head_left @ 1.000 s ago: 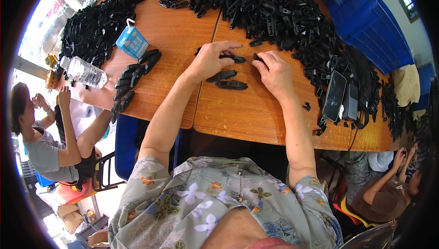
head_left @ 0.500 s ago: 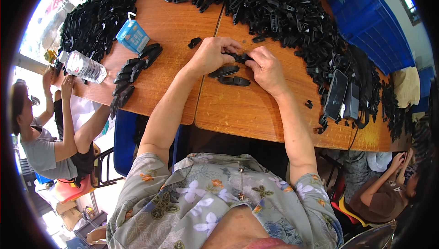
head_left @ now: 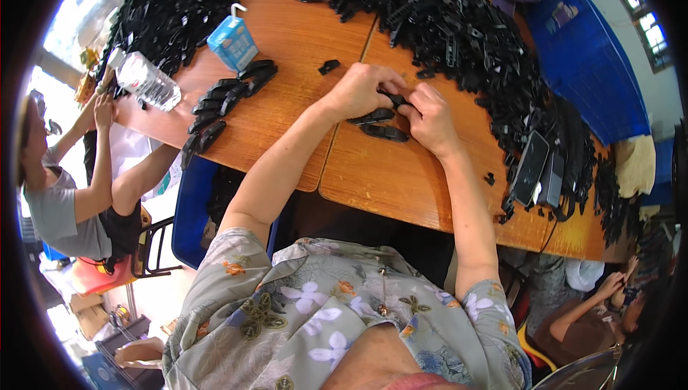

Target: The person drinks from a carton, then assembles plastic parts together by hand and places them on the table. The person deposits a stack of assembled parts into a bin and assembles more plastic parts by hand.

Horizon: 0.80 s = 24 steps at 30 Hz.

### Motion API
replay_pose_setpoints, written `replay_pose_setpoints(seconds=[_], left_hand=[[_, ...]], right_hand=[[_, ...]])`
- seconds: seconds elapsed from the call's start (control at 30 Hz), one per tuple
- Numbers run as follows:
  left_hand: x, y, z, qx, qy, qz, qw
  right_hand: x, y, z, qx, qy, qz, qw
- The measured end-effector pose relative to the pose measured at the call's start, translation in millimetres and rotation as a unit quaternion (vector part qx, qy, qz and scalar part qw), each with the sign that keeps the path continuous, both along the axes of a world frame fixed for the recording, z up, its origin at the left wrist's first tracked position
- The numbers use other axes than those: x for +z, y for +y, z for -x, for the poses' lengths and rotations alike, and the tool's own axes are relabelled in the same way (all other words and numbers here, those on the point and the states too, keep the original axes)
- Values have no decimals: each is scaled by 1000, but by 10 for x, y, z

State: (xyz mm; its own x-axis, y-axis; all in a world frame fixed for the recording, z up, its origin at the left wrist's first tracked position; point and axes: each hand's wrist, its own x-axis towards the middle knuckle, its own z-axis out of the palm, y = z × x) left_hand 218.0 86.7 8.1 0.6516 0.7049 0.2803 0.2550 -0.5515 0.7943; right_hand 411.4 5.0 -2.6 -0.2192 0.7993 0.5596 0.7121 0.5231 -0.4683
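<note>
My left hand (head_left: 367,92) and my right hand (head_left: 432,119) meet over the table, fingers closed on a small black plastic part (head_left: 393,99). Fingers cover much of it, so its full shape does not show. Just below the hands lie two long, rounded black plastic pieces, one (head_left: 374,116) partly behind my left fingers and the other (head_left: 385,133) nearer me. A small black piece (head_left: 329,67) rests on the wood to the left of my left hand.
A large heap of black parts (head_left: 444,28) covers the far right, another (head_left: 179,13) the far left. Left stand a blue drink carton (head_left: 233,44), a clear bottle (head_left: 148,83) and lined-up black pieces (head_left: 218,100). A phone (head_left: 530,168) lies right. People sit at both sides.
The whole view has shifted, with the table sitting slightly lower and to the right. My hands have come closer together around the black part, which now shows less between my fingers.
</note>
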Motion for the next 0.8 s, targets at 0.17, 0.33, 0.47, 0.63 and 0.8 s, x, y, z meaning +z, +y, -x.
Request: replay_pose_setpoints(seconds=[0.17, 0.33, 0.47, 0.63, 0.8], left_hand=[[75, -50, -14, -60, 24, 48, 997], [69, 2, 121, -115, 73, 51, 989], [123, 60, 136, -182, 95, 105, 973], [238, 98, 271, -187, 30, 186, 964], [117, 741, 394, 168, -166, 125, 964]], right_hand=[[330, 130, -190, -11, 91, 123, 988], [676, 929, 422, 137, 31, 136, 981], [385, 1418, 748, 262, -52, 249, 931], [109, 1451, 409, 182, -69, 186, 963], [110, 638, 151, -14, -134, -67, 989]])
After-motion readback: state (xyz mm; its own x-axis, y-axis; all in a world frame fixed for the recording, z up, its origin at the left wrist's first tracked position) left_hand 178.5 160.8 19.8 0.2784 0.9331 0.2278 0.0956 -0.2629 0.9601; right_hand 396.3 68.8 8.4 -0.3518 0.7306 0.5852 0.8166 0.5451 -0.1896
